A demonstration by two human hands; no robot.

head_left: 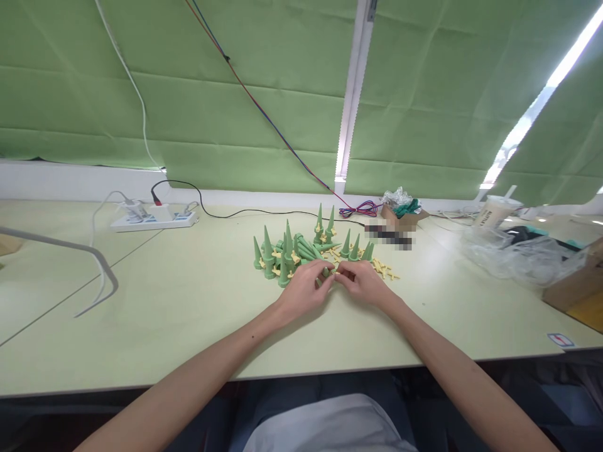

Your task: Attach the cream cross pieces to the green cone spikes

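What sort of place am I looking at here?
Probably an indoor workroom: green cones and small yellow pieces are grouped on a long table, with a power strip towards the back.

On the table (164, 333), the cones (267, 248) stand just beyond the left hand (305, 287) and right hand (365, 282), small parts (387, 272) to their right. The power strip (178, 222) lies far left; the cup (492, 215) and bag (511, 257) sit right. Behind hang the blinds (282, 56).
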